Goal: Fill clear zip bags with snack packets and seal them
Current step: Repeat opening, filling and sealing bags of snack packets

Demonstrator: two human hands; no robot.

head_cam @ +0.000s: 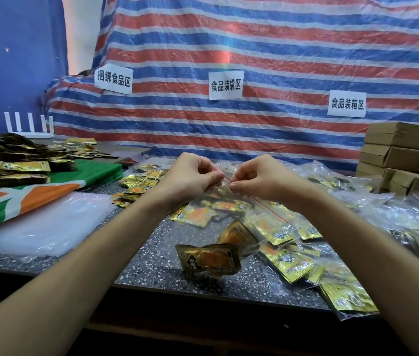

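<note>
A clear zip bag [231, 227] with a red seal line hangs above the speckled table [157, 265], held up by its top edge. My left hand [190, 176] and my right hand [259, 178] both pinch that top edge, fingertips close together at the middle. Gold snack packets [208, 259] sit in the bag's lower end, near the table's front edge. Loose gold packets [139, 186] lie on the table behind my left hand.
A stack of empty clear bags [46, 227] lies at the left on a green and orange cloth [23, 196]. Filled bags [344, 253] spread across the right. Cardboard boxes [403, 155] stand at the back right. A packet pile [15, 160] sits at the far left. A striped tarp [254, 73] hangs behind.
</note>
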